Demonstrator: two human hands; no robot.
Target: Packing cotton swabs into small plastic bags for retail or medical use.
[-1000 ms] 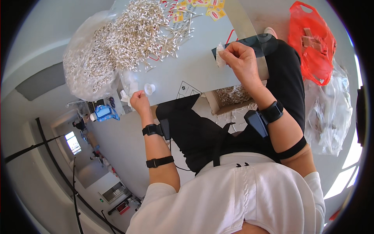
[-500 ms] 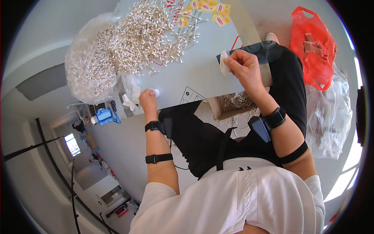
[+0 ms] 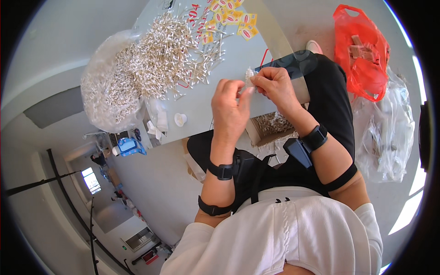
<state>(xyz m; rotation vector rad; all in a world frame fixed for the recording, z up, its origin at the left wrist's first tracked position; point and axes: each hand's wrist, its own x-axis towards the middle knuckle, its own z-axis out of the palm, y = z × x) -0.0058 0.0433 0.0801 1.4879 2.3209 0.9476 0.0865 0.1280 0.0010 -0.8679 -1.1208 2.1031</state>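
Observation:
My right hand (image 3: 275, 87) pinches a small bundle of cotton swabs (image 3: 250, 78), its white tips facing up and left, above the table's near edge. Close beside it on the left is my left hand (image 3: 229, 107), its fingers curved and thumb apart, with nothing visible in them. A small round white object (image 3: 180, 120), perhaps a lid or spool, lies on the table left of that hand. A big heap of loose cotton swabs (image 3: 165, 50) covers the table's far left, spilling from a clear plastic bag (image 3: 94, 91).
Yellow-and-white packets (image 3: 231, 18) lie at the table's far side. Below the near edge, a cardboard box (image 3: 259, 137) contains swabs. A red plastic bag (image 3: 362, 55) and a clear bag (image 3: 385, 137) sit at right. A blue-and-white pack (image 3: 129, 146) is at left.
My left hand has let go of the small round white object and moved right, up to the bundle. My right hand has shifted slightly left, still pinching the swabs.

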